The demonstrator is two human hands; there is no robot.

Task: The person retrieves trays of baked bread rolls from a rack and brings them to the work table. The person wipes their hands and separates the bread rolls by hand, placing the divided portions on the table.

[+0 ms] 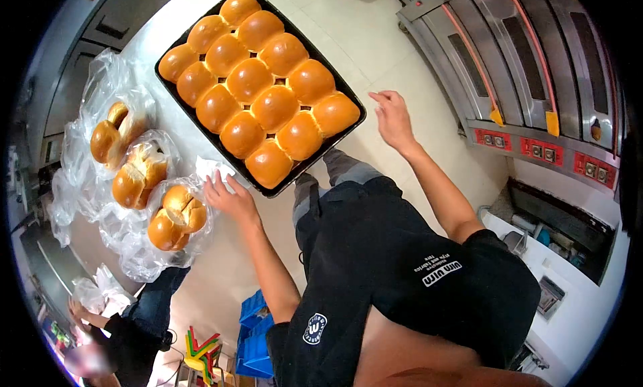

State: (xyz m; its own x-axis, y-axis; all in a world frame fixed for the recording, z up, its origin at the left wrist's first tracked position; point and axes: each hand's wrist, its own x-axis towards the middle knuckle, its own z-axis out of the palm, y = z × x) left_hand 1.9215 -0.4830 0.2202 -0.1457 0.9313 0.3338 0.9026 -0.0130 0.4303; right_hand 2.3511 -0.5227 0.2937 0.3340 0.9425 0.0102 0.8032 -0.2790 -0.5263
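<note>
A black baking tray (355, 124) full of shiny golden buns (249, 80) lies on the metal table, several rows pressed close together. My left hand (229, 197) is near the tray's lower corner with its fingers apart. A crumpled white cloth or paper (213, 169) lies at its fingertips; I cannot tell whether they touch it. Just left of this hand sits a cluster of buns in clear plastic (177, 218). Off the tray's right side, over the floor, my right hand (392, 118) is raised with its fingers partly spread and nothing in them.
More bagged buns (139, 176) and loose clear plastic (137, 256) spread along the table (144, 55). Steel deck ovens (499, 59) stand at right. Another person (134, 327) works at lower left, near blue crates (254, 337) and a colourful stool (201, 355).
</note>
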